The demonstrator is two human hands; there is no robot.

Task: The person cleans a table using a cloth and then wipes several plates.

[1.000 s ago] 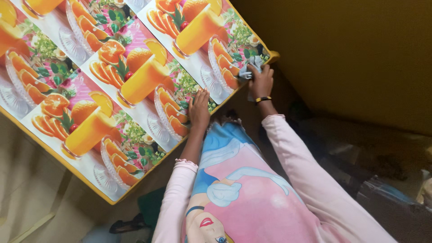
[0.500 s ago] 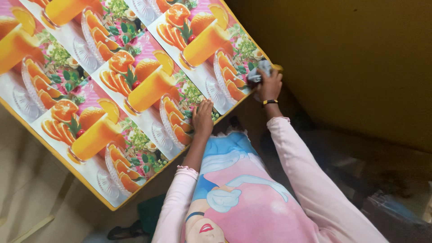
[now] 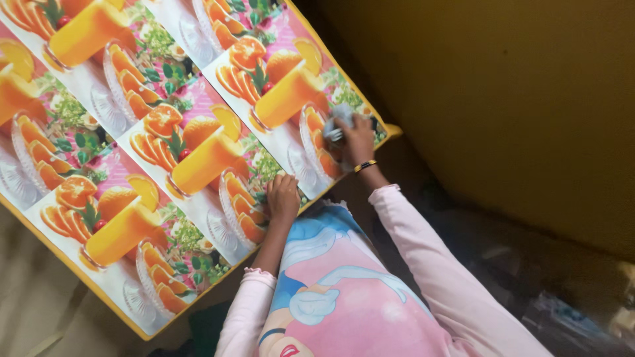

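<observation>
the grey cloth (image 3: 337, 119), gripped in the right hand (image 3: 357, 140), is now drawn inward from the table (image 3: 198, 99) corner, while the left hand (image 3: 283, 197) stays pressed, fingers curled, at the near edge.

Soft daylight on tabletop, right side dim, slight motion blur.

A table (image 3: 40, 228) with a yellow edge, covered by a glossy cloth printed with orange slices and juice glasses, stands against a dull mustard-yellow wall (image 3: 503, 86), over a pale floor (image 3: 33, 311); lighting dim at right.
</observation>
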